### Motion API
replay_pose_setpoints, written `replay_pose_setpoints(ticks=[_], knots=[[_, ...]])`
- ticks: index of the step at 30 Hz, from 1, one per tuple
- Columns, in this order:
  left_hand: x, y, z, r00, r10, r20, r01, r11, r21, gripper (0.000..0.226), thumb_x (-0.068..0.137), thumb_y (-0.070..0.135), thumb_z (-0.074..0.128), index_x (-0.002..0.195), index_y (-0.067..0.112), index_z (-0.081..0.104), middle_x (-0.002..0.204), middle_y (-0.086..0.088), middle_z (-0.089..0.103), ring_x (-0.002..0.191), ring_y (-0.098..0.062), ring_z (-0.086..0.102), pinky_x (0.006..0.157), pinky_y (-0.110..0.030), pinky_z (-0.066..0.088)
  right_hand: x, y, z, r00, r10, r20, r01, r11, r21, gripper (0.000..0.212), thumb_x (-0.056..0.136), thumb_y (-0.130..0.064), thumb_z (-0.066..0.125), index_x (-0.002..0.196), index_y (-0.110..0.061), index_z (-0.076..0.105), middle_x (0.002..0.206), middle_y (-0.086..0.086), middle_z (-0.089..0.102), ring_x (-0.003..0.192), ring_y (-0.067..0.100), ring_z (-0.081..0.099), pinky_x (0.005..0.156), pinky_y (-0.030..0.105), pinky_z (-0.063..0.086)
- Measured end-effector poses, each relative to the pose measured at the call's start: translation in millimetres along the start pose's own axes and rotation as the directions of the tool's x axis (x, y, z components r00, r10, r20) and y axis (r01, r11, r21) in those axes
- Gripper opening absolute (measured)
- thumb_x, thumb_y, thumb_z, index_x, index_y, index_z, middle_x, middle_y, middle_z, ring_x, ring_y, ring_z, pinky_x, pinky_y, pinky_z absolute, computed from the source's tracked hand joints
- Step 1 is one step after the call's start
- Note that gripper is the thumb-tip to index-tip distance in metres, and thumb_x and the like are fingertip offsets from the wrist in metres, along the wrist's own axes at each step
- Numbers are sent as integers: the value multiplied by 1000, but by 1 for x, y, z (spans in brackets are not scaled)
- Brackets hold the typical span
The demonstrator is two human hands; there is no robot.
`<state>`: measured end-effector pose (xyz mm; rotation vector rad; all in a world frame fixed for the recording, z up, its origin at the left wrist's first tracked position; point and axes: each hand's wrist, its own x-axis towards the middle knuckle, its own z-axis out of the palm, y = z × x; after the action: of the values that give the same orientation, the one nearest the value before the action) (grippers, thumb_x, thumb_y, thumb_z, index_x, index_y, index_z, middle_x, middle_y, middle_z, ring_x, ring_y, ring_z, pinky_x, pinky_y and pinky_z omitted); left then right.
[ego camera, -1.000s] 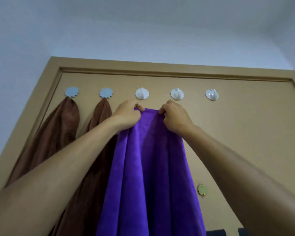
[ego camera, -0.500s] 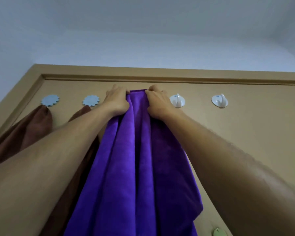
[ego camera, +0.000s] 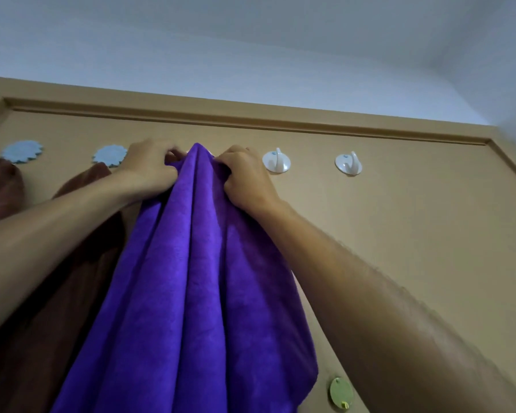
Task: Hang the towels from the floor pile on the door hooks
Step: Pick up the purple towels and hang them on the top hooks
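Both hands bunch the top of the purple towel (ego camera: pixel 191 278) against the door (ego camera: pixel 399 234): the left hand (ego camera: pixel 149 168) grips the fabric just left of its peak, the right hand (ego camera: pixel 245 177) pinches it just right. The peak covers the third hook, almost wholly hidden, so seating cannot be confirmed. The towel's long axis hangs straight down from that peak; two white hooks (ego camera: pixel 276 162) stand free to its right.
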<state>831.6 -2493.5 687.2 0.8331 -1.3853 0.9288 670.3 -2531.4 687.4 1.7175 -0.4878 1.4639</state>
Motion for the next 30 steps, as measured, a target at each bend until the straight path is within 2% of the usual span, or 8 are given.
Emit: replay_pose_setpoints(ticks=[5,8,10,12,14,19,26,30], knots=[[-6,7,0,1000,2,15,-2,1000,-3,34,86,7,51,115,16,67,116,-11,68,111,-31,58,91,-34,42,-14,-10,-4,999,31,8,-32,994,100,56,73,8,44,123,-11,60,112,11,62,106,28,54,90,35,42],[-6,10,-3,999,-39,31,39,999,-2,36,91,16,40,113,17,69,126,-13,62,119,-36,52,98,-39,39,-15,-21,-4,989,121,84,-132,980,149,27,79,-9,39,75,-7,66,90,12,63,87,28,55,76,36,42],[-7,12,-4,998,-27,50,29,999,-27,38,91,25,37,112,16,67,127,-14,61,118,-36,51,97,-40,39,-16,-28,-4,978,196,73,-207,957,205,38,86,-27,39,51,-13,43,62,7,51,65,24,47,63,36,34],[-11,13,-1,995,28,95,-25,999,-34,37,94,17,38,126,17,58,136,-12,54,125,-32,47,102,-39,35,-19,-34,-5,978,195,74,-205,964,167,40,91,-36,45,61,-10,53,65,7,58,71,25,52,66,37,37],[-18,12,5,988,45,148,-44,999,-9,49,95,9,41,143,14,40,150,-9,39,137,-26,35,111,-33,26,-23,-35,-4,981,152,124,-162,984,77,20,86,-26,51,96,-10,58,93,9,66,94,29,53,77,37,39],[-40,9,13,981,48,186,-42,999,-34,61,92,0,41,150,8,22,158,-8,17,146,-18,16,115,-22,12,-35,-50,2,965,90,245,-99,995,21,49,82,-5,52,129,0,40,127,18,50,114,37,50,92,44,40],[-63,16,4,973,-9,233,25,997,-67,64,90,-1,39,150,10,20,159,-6,16,146,-21,18,115,-24,14,-53,-71,3,956,136,258,-171,978,119,55,85,-1,50,138,0,33,136,18,45,120,35,49,91,38,39],[-86,22,-7,968,-29,249,58,992,-111,62,91,0,39,150,11,23,157,-7,21,145,-17,19,111,-18,12,-71,-83,-2,945,164,285,-206,970,126,59,84,1,47,140,4,31,142,22,40,135,32,35,100,28,27]])
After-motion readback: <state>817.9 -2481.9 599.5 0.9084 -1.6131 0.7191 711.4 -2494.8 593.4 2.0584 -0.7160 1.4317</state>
